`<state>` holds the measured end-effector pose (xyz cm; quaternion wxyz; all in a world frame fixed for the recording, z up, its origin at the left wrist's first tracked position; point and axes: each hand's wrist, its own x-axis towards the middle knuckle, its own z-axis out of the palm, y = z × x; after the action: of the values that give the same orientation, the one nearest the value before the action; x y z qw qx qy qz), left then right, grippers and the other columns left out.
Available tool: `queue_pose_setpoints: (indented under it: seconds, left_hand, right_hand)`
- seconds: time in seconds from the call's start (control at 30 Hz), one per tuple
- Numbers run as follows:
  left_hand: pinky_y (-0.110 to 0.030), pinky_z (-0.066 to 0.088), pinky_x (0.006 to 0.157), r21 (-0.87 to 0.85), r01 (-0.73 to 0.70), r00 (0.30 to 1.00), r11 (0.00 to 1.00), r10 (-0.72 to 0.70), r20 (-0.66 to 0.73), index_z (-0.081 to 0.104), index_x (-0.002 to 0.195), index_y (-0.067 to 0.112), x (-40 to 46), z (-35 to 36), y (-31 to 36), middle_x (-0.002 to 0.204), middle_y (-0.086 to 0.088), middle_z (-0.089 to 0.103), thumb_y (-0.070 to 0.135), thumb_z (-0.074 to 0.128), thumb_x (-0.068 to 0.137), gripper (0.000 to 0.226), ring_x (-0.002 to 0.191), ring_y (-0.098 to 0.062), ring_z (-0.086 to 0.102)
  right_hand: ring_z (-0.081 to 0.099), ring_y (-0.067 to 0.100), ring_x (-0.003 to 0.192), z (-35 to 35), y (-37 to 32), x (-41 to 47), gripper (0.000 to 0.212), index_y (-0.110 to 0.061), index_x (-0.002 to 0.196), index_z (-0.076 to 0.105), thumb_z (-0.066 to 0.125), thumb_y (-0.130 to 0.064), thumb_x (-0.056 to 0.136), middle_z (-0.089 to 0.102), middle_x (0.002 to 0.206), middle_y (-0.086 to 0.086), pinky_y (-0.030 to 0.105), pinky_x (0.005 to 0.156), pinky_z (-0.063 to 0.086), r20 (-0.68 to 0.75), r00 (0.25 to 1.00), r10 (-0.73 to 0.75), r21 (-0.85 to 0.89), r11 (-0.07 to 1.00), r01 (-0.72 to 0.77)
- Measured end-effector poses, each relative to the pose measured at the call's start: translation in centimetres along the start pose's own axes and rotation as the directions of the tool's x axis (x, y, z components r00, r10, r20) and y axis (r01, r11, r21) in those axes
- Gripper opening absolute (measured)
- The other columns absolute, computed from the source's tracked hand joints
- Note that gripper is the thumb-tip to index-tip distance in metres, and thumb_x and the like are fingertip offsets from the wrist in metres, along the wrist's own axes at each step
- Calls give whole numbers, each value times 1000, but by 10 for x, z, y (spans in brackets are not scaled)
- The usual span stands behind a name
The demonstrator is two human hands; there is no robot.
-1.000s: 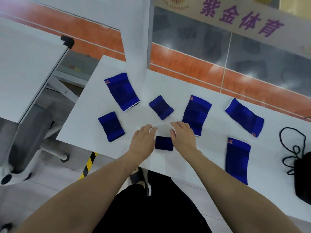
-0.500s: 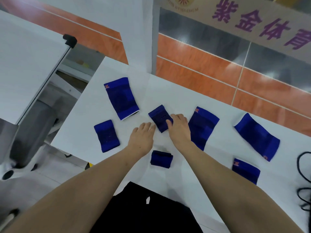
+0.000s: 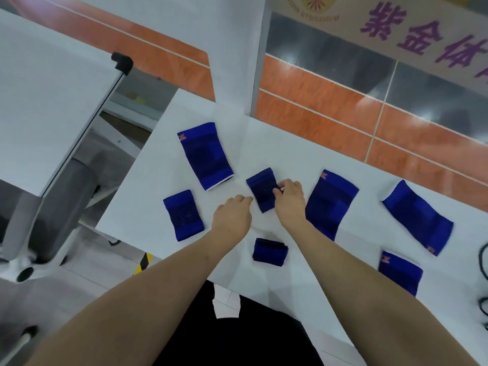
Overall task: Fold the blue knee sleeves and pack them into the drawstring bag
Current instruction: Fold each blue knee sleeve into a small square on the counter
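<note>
— Blue knit everywhere on our white bench (image 3: 264, 143). What do we have under our hands?

— Our right hand (image 3: 290, 202) pinches the right edge of the half-folded sleeve (image 3: 260, 190) at the middle of the bench, thumb and fingers (image 3: 286, 184) curled onto the cloth. Our left hand (image 3: 232, 216) sits just beside it at eight o'clock, fingers bent loosely, tips close to the sleeve's lower left corner; we cannot tell whether they touch it, and they grasp nothing.

— And the rest?

— At six o'clock from that sleeve, between our forearms, lies the small tightly folded sleeve (image 3: 270, 251). At nine o'clock lies another folded sleeve (image 3: 183, 215), near the bench's left edge. At eleven o'clock, a flat sleeve (image 3: 205, 155) with a white hem at its near end. At three o'clock, an unfolded sleeve (image 3: 331, 203), just beside our right wrist. Further toward three and four o'clock, two more flat ones (image 3: 418, 216) and (image 3: 400, 272).

— The bag?

— Only black cord (image 3: 484, 262) shows at the right border.
</note>
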<state>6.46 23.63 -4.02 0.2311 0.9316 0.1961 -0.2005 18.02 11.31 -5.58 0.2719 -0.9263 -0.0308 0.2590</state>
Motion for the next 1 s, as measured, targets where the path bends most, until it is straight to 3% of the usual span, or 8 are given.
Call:
queue_pose_setpoints:
  seconds: [0.13,0.2,0.3,0.37,0.53,0.67,1.0]
  left_hand:
    - [-37,52,87,-334,154,982,930,-180,-50,56,134,17,-8,-18,-14,118,-2,67,26,41,104,35,104,-23,63]
    - [-34,51,87,-521,224,963,823,-271,-14,59,132,17,-11,-27,-25,120,2,68,32,43,104,35,106,-20,64]
    - [-31,56,77,-754,248,947,609,-315,57,68,109,19,-19,-35,-43,103,3,75,31,46,103,26,86,-11,71]
    - [-29,57,70,-810,240,935,535,-351,46,68,106,18,-31,-39,-58,92,5,74,28,49,103,22,79,-8,71]
    - [-22,53,67,-877,257,885,406,-463,45,61,115,19,-77,-29,-109,91,3,70,20,57,99,17,79,-11,70]
    - [-17,47,62,-873,258,866,414,-500,19,59,118,21,-97,-24,-141,93,-1,70,18,58,99,20,80,-12,69]
    - [-27,46,63,-810,315,847,496,-532,3,60,119,27,-99,-20,-170,90,5,70,22,55,100,20,80,-11,66]
  right_hand:
    - [58,5,86,-4,-21,-37,9,-22,108,62,55,-18,104,65,105,-5,14,68,40,-109,994,-28,250,967,55]
    - [60,3,88,-3,-34,-59,9,-25,107,62,57,-19,103,66,100,-12,11,68,40,-127,992,-8,342,938,51]
    - [61,3,89,11,-51,-89,9,-25,108,63,59,-18,103,67,99,-13,6,65,43,-116,993,-35,405,911,80]
    - [62,5,91,27,-61,-102,9,-24,107,64,60,-17,102,68,100,-11,8,68,46,-103,993,-58,440,893,98]
    - [64,8,92,80,-81,-125,8,-24,106,65,63,-21,100,68,104,-7,25,79,52,-31,995,-98,413,905,102]
    - [63,8,90,117,-92,-137,5,-23,104,64,63,-19,100,66,99,-6,24,77,52,-11,989,-151,338,930,145]
    - [64,9,89,154,-98,-132,10,-25,109,63,61,-28,100,66,99,-8,35,81,58,-4,981,-195,172,966,193]
